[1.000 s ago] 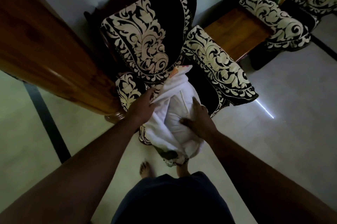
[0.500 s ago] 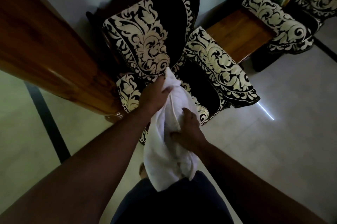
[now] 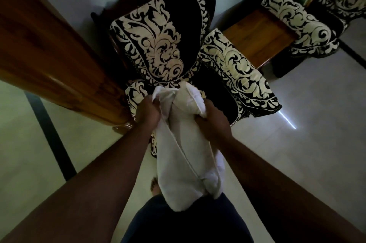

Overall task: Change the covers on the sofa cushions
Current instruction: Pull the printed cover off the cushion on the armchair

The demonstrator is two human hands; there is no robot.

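Head view, white cushion (image 3: 186, 155) hanging between both fists, left hand (image 3: 147, 113) and right hand (image 3: 213, 122) clenched on its top corners, above armchair (image 3: 158, 44) seat

Light: dim room, dark at the bottom.
Bright spot: thin white streak of light (image 3: 287, 119) on the floor (image 3: 316, 143).
Edges: bent and stretched.
Sharpness: a little soft.

Cushion (image 3: 184, 143) held before the armchair (image 3: 174, 48), side table (image 3: 257, 35) seemingly right.
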